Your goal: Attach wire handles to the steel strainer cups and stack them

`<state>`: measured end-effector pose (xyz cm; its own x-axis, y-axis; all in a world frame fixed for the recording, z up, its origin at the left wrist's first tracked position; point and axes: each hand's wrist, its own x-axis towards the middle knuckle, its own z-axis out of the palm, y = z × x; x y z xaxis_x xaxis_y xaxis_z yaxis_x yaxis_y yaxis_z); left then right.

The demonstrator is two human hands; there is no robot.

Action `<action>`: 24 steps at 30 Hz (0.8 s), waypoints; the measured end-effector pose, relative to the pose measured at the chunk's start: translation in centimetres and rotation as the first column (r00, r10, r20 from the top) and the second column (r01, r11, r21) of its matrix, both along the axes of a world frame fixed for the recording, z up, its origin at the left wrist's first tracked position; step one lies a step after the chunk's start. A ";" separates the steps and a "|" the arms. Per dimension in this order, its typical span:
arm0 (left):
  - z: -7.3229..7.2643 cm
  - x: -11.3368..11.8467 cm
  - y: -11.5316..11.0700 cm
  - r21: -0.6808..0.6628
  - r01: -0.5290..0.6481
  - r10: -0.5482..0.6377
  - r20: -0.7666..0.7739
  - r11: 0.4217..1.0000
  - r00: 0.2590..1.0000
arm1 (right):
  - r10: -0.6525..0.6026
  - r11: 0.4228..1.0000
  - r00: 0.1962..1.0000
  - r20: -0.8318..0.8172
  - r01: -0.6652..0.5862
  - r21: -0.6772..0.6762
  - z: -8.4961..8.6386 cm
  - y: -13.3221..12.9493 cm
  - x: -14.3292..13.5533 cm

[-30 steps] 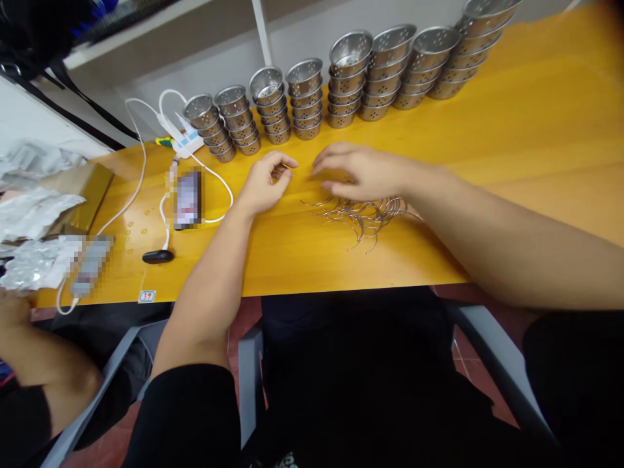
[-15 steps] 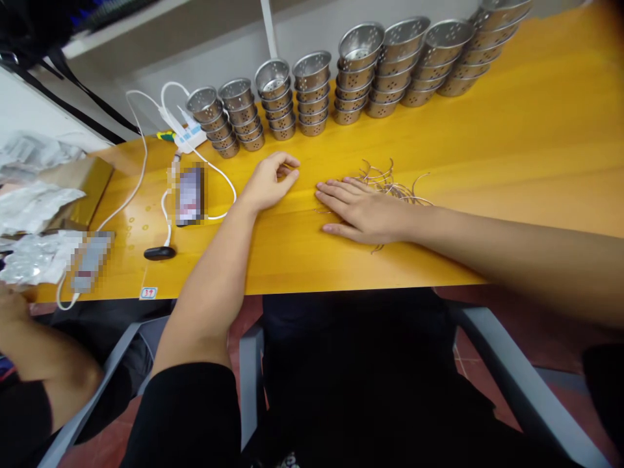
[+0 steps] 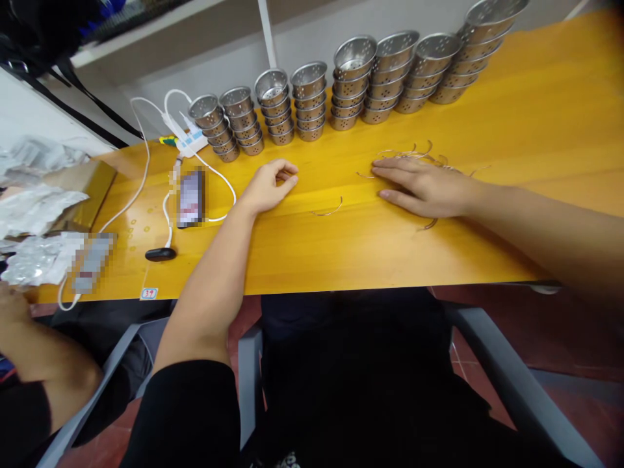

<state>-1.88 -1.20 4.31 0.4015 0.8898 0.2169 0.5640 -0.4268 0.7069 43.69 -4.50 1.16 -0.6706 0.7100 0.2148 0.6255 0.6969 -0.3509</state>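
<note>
My right hand (image 3: pixel 426 188) lies flat, fingers stretched out, on a loose heap of thin curved wires (image 3: pixel 409 155). Part of the heap is hidden under the palm. One single curved wire (image 3: pixel 334 209) lies apart on the table between my two hands. My left hand (image 3: pixel 269 186) rests on its side on the table, fingers loosely bent and thumb apart, with nothing visible in it. Behind it stand stacks of perforated metal cups (image 3: pixel 309 104), nested and lined up along the back.
The yellow table (image 3: pixel 312 260) has a power strip (image 3: pixel 191 142) with white cables at back left. A phone (image 3: pixel 190 197) and a small black object (image 3: pixel 160 253) lie left of my left arm. Plastic bags (image 3: pixel 41 208) and another person's arm (image 3: pixel 53 354) are at far left.
My right hand has slid to the right across the table, and the wire heap has moved with it. One wire stayed behind. My left hand has hardly moved.
</note>
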 end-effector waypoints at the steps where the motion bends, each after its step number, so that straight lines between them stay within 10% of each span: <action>1: -0.1 0.0 0.0 0.000 0.001 -0.001 -0.001 1.000 1.000 | -0.010 1.000 1.000 0.002 0.010 -0.003 0.4 0.0 0.2; 14: 0.2 0.3 -0.2 -0.002 -0.012 0.012 0.002 1.000 1.000 | 0.334 0.940 0.942 -0.006 -0.334 -0.067 2.4 -5.4 -9.5; 24: 0.9 1.0 -0.7 -0.040 -0.048 0.048 -0.009 0.998 0.999 | 0.067 0.996 0.995 0.067 -0.063 -0.061 2.4 -2.6 -1.0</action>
<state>-0.84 -1.86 5.17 0.3597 0.9160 0.1777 0.5892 -0.3707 0.7179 42.72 -7.14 3.56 -0.7274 0.6746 0.1258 0.6039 0.7163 -0.3495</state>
